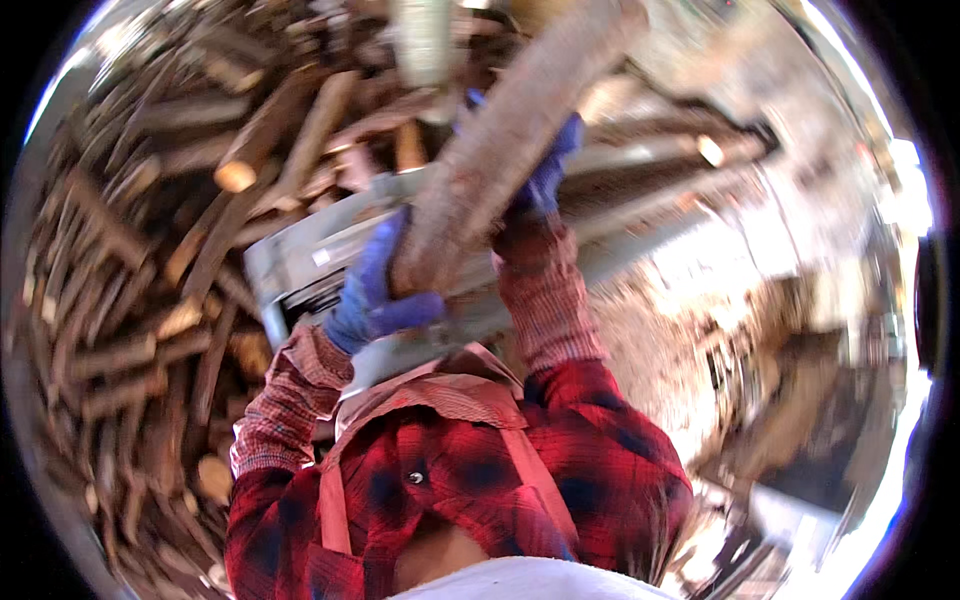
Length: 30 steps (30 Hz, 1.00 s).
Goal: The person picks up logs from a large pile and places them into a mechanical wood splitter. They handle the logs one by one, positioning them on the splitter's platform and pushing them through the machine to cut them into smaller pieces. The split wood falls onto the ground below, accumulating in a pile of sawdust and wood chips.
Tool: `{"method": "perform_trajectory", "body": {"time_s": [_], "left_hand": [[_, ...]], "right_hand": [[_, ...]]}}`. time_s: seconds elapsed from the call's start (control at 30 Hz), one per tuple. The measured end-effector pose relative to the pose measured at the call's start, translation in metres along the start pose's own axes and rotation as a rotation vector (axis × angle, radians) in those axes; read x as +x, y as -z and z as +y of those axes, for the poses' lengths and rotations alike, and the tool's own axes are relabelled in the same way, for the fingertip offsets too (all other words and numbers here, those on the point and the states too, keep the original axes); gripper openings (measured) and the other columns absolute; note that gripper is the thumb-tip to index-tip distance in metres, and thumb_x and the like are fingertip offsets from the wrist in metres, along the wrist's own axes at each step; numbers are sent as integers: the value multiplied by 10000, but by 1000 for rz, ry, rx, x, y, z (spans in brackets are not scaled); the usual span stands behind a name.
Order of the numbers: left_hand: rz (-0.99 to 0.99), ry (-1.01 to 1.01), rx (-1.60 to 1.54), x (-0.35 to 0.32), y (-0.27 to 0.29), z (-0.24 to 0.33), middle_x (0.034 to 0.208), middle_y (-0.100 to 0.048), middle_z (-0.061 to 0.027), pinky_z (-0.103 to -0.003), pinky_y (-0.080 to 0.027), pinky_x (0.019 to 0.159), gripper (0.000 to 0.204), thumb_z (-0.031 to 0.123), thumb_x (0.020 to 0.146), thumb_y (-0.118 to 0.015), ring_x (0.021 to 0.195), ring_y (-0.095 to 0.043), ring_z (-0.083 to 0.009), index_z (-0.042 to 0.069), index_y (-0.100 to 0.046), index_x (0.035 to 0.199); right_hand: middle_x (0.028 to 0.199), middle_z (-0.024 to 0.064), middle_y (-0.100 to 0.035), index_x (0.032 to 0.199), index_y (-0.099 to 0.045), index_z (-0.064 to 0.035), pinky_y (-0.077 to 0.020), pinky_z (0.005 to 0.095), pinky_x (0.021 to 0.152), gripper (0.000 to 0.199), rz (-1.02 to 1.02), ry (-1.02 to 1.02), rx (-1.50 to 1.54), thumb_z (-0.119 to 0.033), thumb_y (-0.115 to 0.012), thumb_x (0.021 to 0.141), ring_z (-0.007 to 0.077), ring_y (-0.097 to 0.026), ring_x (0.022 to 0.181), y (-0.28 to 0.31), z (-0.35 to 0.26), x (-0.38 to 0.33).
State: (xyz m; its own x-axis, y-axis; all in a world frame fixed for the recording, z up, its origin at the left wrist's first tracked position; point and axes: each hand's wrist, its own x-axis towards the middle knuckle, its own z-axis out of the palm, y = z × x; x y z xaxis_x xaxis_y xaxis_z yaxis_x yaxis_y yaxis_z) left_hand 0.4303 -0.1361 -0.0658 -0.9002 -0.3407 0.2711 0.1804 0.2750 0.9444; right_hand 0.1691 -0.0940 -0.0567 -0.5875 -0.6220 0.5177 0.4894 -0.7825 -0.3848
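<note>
Head view shows us looking down over our red plaid shirt [470, 480] while both our hands, in blue gloves, hold a long pale log [500, 150]. The log runs on a slant from the lower left, near our chest, up toward the top right of the picture, and it is lifted above a grey metal machine bed [300, 255] that lies across the middle of the scene. Our left hand [375, 295] is wrapped around the log's lower end, the fingers curled along its side and the thumb pressed under it. Our right hand [545, 170] grips the log higher up, from behind, with the fingers closed round its far side; only part of that glove shows past the wood. To the left and behind the machine a large heap of cut firewood [130, 290] fills the ground, its pieces lying at all angles. The right side of the picture is blurred and bright, and we cannot make out what stands there.
</note>
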Motion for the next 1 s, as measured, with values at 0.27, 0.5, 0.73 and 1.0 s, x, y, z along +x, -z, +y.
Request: {"method": "perform_trajectory", "body": {"time_s": [0.27,0.5,0.73,1.0], "left_hand": [[-35,-530,670,252,-165,-43,1389,-452,-250,-474,-366,1060,999,396,710,-787,1263,-464,-405,1,-281,1476],[-122,-494,1128,330,-284,-167,1170,-525,-160,-441,-464,881,477,301,825,-654,1059,-560,-308,215,-574,1287],[-334,-346,717,262,-192,-131,1289,-560,-133,-492,-445,956,624,401,714,-726,1169,-548,-364,132,-563,1253],[472,-13,753,22,153,-79,1160,-622,-194,-370,-499,921,550,303,769,-738,1091,-610,-326,38,-571,1221]], "right_hand": [[1438,129,-435,1479,-299,-39,-363,373,1078,665,604,350,-889,-408,-532,977,259,-468,1272,56,-218,-39],[1359,123,-496,1417,-403,-25,-408,363,1033,540,829,55,-1194,-313,-550,984,235,-505,1212,125,-198,-176],[1348,126,-497,1350,-465,8,-429,364,992,455,441,63,-1157,-299,-458,1016,219,-511,1187,65,-111,-94],[1262,141,-590,1275,-530,54,-421,350,1006,509,-331,-149,-1343,-318,-617,939,254,-566,1151,28,164,-2]]}}
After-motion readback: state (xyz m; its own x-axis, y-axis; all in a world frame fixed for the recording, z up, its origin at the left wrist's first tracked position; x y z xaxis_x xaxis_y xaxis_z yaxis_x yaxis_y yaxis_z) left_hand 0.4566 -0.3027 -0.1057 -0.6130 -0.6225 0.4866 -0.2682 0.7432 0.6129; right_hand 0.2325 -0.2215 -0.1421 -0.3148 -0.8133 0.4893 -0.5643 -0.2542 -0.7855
